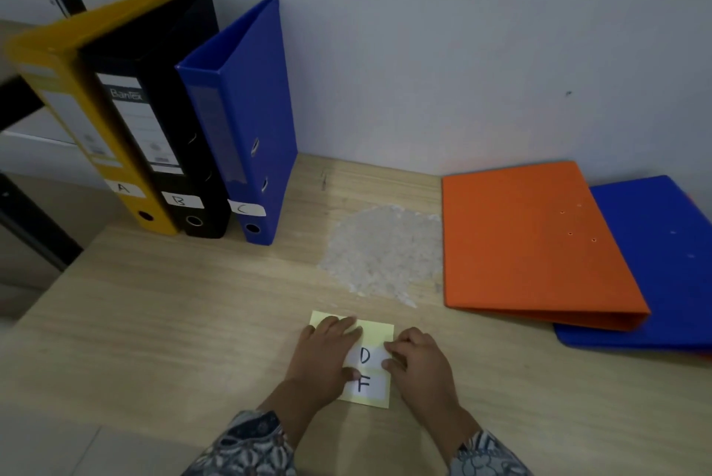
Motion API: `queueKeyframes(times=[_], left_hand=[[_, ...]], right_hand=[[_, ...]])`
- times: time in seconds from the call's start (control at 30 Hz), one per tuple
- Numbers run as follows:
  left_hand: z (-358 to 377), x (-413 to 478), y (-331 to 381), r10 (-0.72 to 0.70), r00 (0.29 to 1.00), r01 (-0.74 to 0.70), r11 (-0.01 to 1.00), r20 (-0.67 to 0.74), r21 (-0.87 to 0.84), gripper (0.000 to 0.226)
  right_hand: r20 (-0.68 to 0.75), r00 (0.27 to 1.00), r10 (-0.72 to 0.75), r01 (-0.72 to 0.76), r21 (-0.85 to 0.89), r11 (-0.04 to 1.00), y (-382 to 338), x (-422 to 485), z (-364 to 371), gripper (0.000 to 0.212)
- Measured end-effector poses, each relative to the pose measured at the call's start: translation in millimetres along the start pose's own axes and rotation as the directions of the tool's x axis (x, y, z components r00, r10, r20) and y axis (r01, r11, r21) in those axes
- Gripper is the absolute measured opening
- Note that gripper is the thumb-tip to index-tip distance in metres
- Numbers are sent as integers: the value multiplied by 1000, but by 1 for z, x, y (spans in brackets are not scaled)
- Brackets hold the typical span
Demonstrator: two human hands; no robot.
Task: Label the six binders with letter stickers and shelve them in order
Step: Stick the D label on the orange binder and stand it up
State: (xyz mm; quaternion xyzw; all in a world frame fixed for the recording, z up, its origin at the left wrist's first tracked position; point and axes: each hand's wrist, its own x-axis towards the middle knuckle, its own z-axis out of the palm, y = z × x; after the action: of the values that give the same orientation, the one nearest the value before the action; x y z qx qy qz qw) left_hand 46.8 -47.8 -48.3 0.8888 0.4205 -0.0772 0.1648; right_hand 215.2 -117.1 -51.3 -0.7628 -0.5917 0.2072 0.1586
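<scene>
Three binders stand upright at the back left: a yellow binder labelled A, a black binder labelled B, a blue binder labelled C. An orange binder lies flat at the right, on top of another blue binder. A pale yellow sticker sheet lies near the front edge with white stickers D and F. My left hand presses flat on the sheet's left side. My right hand has its fingertips pinching the right edge of sticker D.
The wooden table has a rough whitish worn patch in the middle. A grey wall stands close behind. A black shelf frame shows at the far left, behind the upright binders.
</scene>
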Motion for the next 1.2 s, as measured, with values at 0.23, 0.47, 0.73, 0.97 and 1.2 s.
queueKeyframes(times=[0.23, 0.47, 0.73, 0.97, 1.2], left_hand=[[3, 0, 2, -11, 1000, 11, 1000, -3, 0, 68], [2, -1, 3, -23, 1000, 23, 999, -3, -29, 69], [3, -2, 3, -21, 1000, 20, 999, -20, -39, 67], [7, -7, 5, -28, 999, 26, 999, -47, -39, 65], [5, -8, 7, -37, 998, 35, 998, -53, -43, 63]], right_hand=[[-39, 999, -2, 3, 22, 1000, 0, -1, 1, 30], [-49, 997, 65, -61, 72, 996, -2, 3, 2, 28], [-50, 999, 0, 1, 21, 1000, 1, -3, 6, 38], [-51, 999, 10, -7, 65, 998, 0, -4, 5, 39], [-86, 996, 37, -30, 81, 996, -3, -4, 6, 29]])
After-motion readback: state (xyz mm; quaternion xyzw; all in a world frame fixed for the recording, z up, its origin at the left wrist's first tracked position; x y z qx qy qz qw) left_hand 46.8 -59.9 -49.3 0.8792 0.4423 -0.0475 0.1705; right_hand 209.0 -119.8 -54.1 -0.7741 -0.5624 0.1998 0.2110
